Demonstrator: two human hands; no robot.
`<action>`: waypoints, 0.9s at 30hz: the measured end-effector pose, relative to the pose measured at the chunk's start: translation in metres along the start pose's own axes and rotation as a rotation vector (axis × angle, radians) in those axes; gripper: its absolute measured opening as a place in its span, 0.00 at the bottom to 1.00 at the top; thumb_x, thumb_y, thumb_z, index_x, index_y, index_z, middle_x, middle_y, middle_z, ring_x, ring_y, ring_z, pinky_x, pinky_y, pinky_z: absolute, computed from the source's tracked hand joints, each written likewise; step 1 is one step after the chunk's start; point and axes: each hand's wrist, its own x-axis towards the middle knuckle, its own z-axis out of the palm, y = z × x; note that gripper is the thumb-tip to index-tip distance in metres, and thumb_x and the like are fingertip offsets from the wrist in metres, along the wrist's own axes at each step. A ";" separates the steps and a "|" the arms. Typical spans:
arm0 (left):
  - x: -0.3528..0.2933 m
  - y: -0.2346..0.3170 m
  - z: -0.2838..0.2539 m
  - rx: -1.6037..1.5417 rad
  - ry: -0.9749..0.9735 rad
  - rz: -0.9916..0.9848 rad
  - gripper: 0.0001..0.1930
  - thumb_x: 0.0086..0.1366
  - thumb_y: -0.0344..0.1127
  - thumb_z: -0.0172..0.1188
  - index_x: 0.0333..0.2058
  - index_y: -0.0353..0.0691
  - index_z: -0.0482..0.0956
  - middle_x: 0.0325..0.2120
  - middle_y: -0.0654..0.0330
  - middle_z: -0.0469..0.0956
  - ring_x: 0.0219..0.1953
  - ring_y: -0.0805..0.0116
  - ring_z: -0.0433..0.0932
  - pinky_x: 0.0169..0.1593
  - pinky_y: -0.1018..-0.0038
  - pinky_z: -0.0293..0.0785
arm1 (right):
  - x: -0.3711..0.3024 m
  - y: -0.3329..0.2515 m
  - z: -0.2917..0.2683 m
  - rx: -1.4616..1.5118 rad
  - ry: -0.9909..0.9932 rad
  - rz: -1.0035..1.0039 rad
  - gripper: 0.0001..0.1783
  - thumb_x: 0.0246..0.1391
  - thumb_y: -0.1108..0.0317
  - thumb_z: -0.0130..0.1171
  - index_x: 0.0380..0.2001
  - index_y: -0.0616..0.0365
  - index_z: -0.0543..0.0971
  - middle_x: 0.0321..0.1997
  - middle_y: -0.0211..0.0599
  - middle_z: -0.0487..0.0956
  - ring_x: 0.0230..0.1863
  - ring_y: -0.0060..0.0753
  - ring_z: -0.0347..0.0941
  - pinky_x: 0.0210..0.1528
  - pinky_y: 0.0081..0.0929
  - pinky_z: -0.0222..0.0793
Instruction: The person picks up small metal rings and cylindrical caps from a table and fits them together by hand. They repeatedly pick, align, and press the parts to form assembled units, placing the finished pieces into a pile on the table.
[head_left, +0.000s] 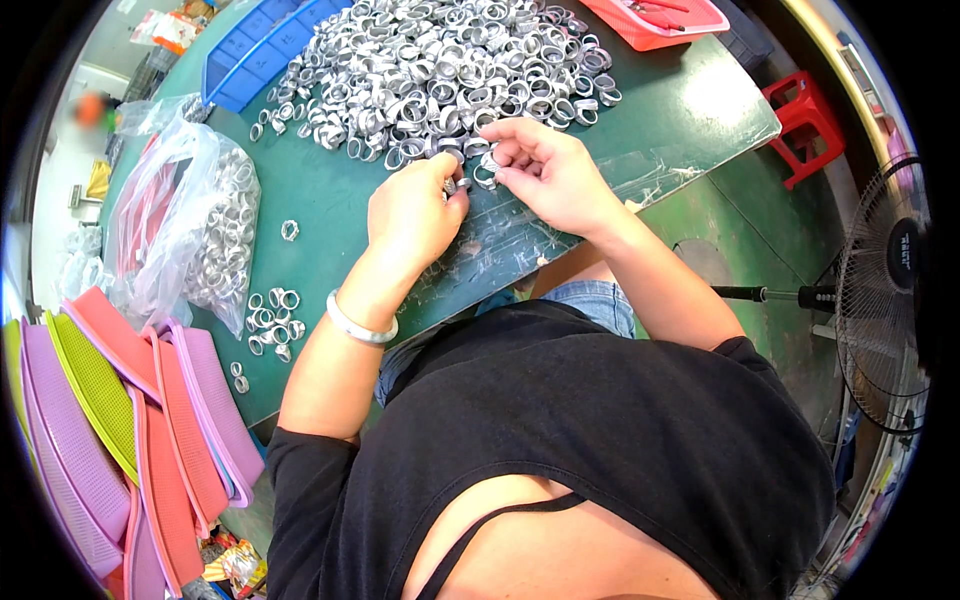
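A large heap of silvery metal rings point(450, 70) covers the far middle of the green table. At its near edge, my left hand point(412, 208) is closed with its fingers curled around a few small metal rings point(456, 186), partly hidden by the thumb. Close beside it, my right hand point(555, 178) pinches one metal ring point(486, 172) between thumb and fingers. A single ring point(289, 230) lies alone left of my left hand. Nearer to me, a small group of rings point(274, 322) sits by my left forearm.
A clear plastic bag point(215, 230) full of rings stands at the left. Beyond it is a blue bin point(262, 55); a red basket point(660, 22) sits far right. Stacked colored plastic baskets point(150, 420) fill the lower left. A red stool point(805, 130) and a fan point(885, 290) stand right.
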 end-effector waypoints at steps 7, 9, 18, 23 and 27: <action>-0.007 -0.002 -0.011 -0.996 -0.135 -0.377 0.05 0.59 0.31 0.54 0.30 0.37 0.76 0.22 0.64 0.75 0.19 0.78 0.72 0.20 0.83 0.65 | -0.013 -0.007 -0.002 0.431 -0.012 0.037 0.22 0.50 0.83 0.54 0.50 0.63 0.69 0.36 0.32 0.75 0.39 0.18 0.71 0.44 0.16 0.68; -0.011 0.006 -0.020 -1.294 -0.236 -0.510 0.05 0.59 0.31 0.53 0.32 0.39 0.75 0.20 0.63 0.74 0.18 0.77 0.72 0.16 0.86 0.60 | -0.016 -0.012 0.001 0.494 -0.005 -0.001 0.21 0.50 0.82 0.55 0.48 0.63 0.70 0.35 0.31 0.75 0.38 0.18 0.71 0.42 0.16 0.68; -0.027 0.003 -0.016 -1.787 -0.427 -0.567 0.07 0.61 0.35 0.52 0.36 0.39 0.71 0.22 0.60 0.71 0.22 0.71 0.72 0.14 0.86 0.60 | -0.023 -0.026 0.010 0.423 0.005 -0.123 0.20 0.51 0.82 0.54 0.49 0.62 0.69 0.37 0.34 0.77 0.40 0.19 0.72 0.43 0.18 0.68; -0.031 0.001 -0.014 -2.006 -0.524 -0.657 0.07 0.61 0.36 0.52 0.34 0.40 0.71 0.23 0.61 0.73 0.23 0.73 0.73 0.13 0.86 0.58 | -0.025 -0.033 0.014 0.303 0.023 -0.203 0.20 0.50 0.82 0.54 0.49 0.62 0.70 0.38 0.35 0.77 0.38 0.20 0.73 0.41 0.19 0.69; -0.039 -0.005 -0.010 -2.114 -0.608 -0.652 0.14 0.62 0.39 0.47 0.40 0.34 0.70 0.25 0.57 0.72 0.26 0.67 0.73 0.15 0.84 0.63 | -0.026 -0.038 0.019 0.247 0.017 -0.238 0.19 0.49 0.83 0.55 0.47 0.63 0.72 0.37 0.35 0.77 0.37 0.21 0.74 0.40 0.19 0.70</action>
